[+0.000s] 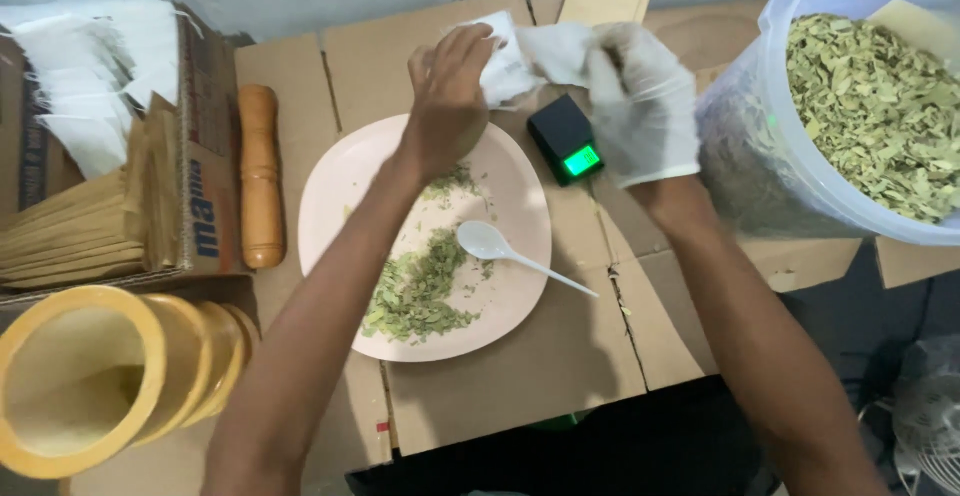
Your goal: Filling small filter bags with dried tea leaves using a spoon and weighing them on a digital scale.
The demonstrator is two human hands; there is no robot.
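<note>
Head view of a cardboard-covered work surface. The bare left hand and the white-gloved right hand both pinch a small white paper sachet at 12 o'clock, above the far rim of the plate. The pale pink plate, at centre, carries a loose heap of crushed green leaves toward 6 o'clock and a white plastic spoon with its handle pointing to 4 o'clock. A small black pocket scale, display lit green, sits just beside the plate at 1 o'clock. At 3 o'clock, a translucent plastic tub is filled with dried leaves. At 9 o'clock lie a wooden pestle and a cardboard box of empty white sachets; at 8 o'clock, a yellow wooden mortar lies tipped.
</note>
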